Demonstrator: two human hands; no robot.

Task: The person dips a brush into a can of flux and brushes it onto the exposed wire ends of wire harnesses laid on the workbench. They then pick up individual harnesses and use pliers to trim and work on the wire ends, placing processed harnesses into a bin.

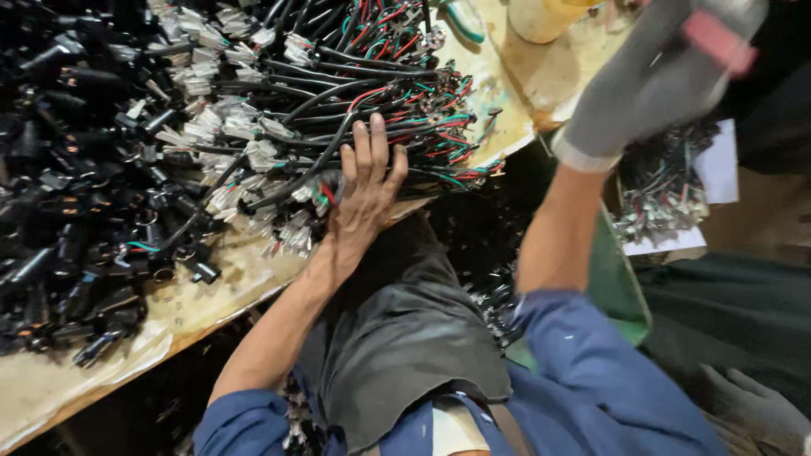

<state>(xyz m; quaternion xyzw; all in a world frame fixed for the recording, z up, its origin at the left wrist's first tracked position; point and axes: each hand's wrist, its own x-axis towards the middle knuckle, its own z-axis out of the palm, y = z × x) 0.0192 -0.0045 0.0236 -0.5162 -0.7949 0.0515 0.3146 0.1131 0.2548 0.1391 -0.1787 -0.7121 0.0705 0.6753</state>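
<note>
Hands apart: left hand point(365, 181) flat with fingers spread on the wire bundle point(355, 101) at the table point(253, 270) edge, which could slide off; gloved right hand point(650, 80) raised, blurred, grip unclear

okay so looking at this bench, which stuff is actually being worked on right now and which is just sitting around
In hand:
left hand, flat on the bundle of black cables with white connectors
right hand, raised in a grey glove, blurred; cannot tell what it holds

Lying about:
heap of black connector parts
second wire bundle on white paper
yellowish container
green-handled tool
grey glove, bottom right
</note>
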